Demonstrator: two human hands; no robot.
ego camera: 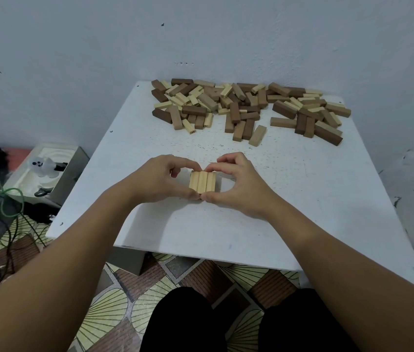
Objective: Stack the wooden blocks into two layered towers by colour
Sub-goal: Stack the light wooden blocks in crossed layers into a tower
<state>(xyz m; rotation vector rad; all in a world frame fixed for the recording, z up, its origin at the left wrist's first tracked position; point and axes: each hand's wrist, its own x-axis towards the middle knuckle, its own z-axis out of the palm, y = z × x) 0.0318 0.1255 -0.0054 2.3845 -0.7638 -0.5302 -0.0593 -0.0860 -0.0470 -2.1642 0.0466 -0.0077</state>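
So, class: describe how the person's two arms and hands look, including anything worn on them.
Both forearms are bare right up to the frame edge, with no sleeves showing. The left hand and right hand carry no gloves, rings, watch or bracelets that can be seen. Fingernails look short and unpainted. No markings or straps show on either arm.

A white square table (302, 199) stands pushed against a pale blue-grey wall (200, 34), its top scuffed and speckled. Beneath the table runs a patterned floor (114, 308), brown ribbed squares and yellow fans. Left of the table, green cables (10, 199) trail.
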